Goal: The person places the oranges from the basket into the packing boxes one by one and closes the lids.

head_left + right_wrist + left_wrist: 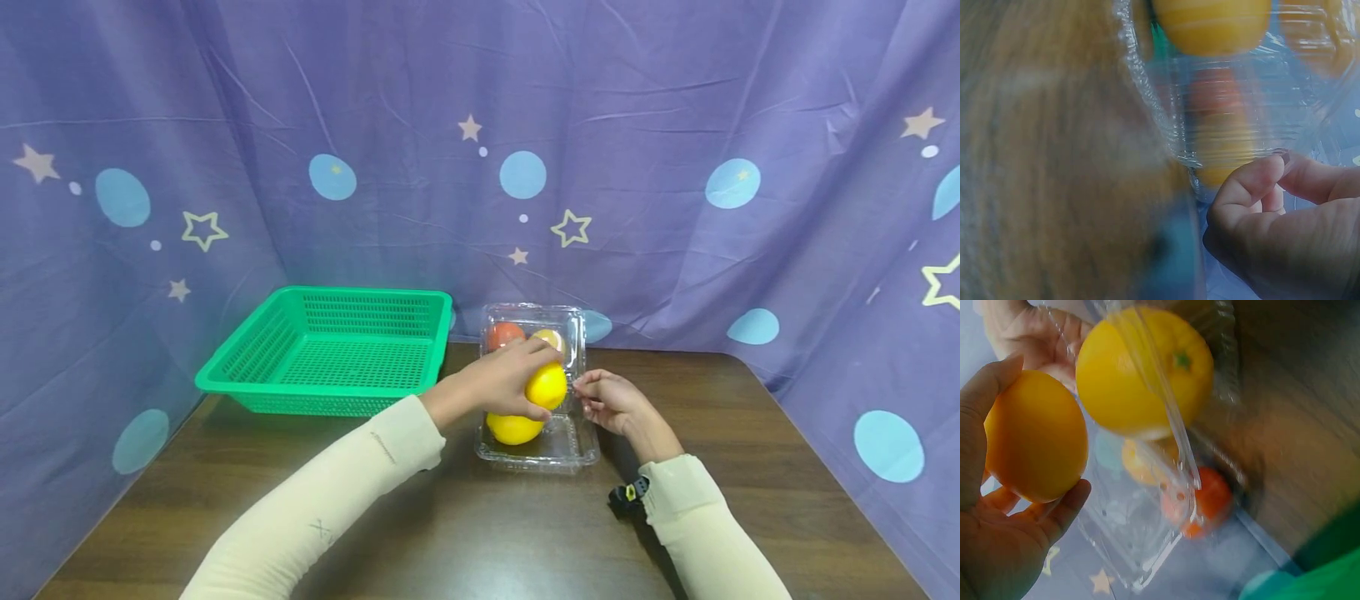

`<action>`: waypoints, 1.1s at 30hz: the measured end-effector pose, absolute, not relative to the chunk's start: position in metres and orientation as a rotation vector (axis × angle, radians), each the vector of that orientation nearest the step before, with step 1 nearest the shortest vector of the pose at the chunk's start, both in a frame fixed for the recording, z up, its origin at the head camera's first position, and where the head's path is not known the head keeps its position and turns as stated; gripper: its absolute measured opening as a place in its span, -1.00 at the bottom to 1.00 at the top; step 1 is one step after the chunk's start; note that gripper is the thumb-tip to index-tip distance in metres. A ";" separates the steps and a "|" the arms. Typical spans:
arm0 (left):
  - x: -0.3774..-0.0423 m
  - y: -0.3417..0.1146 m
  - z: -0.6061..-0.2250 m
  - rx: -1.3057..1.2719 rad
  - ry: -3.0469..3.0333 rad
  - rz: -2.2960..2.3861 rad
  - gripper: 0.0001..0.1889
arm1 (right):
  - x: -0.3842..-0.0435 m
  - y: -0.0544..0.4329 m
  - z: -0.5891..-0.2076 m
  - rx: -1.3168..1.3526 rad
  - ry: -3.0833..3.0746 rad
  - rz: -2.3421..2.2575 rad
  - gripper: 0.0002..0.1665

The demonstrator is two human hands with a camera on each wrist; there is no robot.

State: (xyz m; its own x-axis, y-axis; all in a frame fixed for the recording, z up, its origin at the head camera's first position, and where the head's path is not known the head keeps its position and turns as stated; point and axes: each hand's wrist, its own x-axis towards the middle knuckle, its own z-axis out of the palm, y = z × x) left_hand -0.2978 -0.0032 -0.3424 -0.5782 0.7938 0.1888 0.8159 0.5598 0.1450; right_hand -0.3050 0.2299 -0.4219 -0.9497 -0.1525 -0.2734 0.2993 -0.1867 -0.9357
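Note:
My left hand grips a smooth yellow oval fruit over the clear plastic container. Fingers and thumb wrap its sides. Right beside it in the container is an orange with a green star-shaped stem end. Towards the container's far end are a red fruit and a pale yellow round fruit, the latter partly hidden by my left fingers. At the container's right side, my right hand pinches the thin plastic edge between thumb and forefinger, its other fingers curled.
A green perforated basket stands on the left of the brown wooden table, close by the container. Purple curtain with stars and dots hangs behind and along both sides. A black strap device sits at my right wrist.

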 end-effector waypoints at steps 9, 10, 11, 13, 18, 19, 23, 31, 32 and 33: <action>-0.291 0.018 -0.361 -1.537 -2.628 -0.374 -0.18 | -0.305 0.230 -0.423 0.174 1.773 -2.229 -0.76; -0.290 0.020 -0.363 -1.552 -2.620 -0.377 -0.18 | -0.305 0.230 -0.423 0.176 1.770 -2.234 -0.74; -0.290 0.022 -0.365 -1.566 -2.612 -0.385 -0.18 | -0.305 0.230 -0.423 0.179 1.766 -2.240 -0.73; -0.289 0.025 -0.370 -1.584 -2.600 -0.388 -0.18 | -0.305 0.229 -0.423 0.180 1.763 -2.244 -0.72; -0.289 0.028 -0.378 -1.633 -2.551 -0.365 -0.18 | -0.305 0.228 -0.423 0.176 1.756 -2.251 -0.68; -0.289 0.028 -0.378 -1.637 -2.547 -0.361 -0.19 | -0.305 0.228 -0.423 0.176 1.758 -2.252 -0.68; -0.290 0.029 -0.381 -1.646 -2.552 -0.348 -0.24 | -0.305 0.229 -0.423 0.137 1.756 -2.244 -0.67; -0.292 0.027 -0.384 -1.631 -2.635 -0.379 -0.27 | -0.306 0.230 -0.425 0.130 1.750 -2.237 -0.69; -0.292 0.026 -0.384 -1.623 -2.652 -0.393 -0.28 | -0.306 0.230 -0.425 0.123 1.748 -2.231 -0.70; -0.292 0.025 -0.384 -1.617 -2.663 -0.405 -0.29 | -0.306 0.230 -0.425 0.120 1.746 -2.228 -0.72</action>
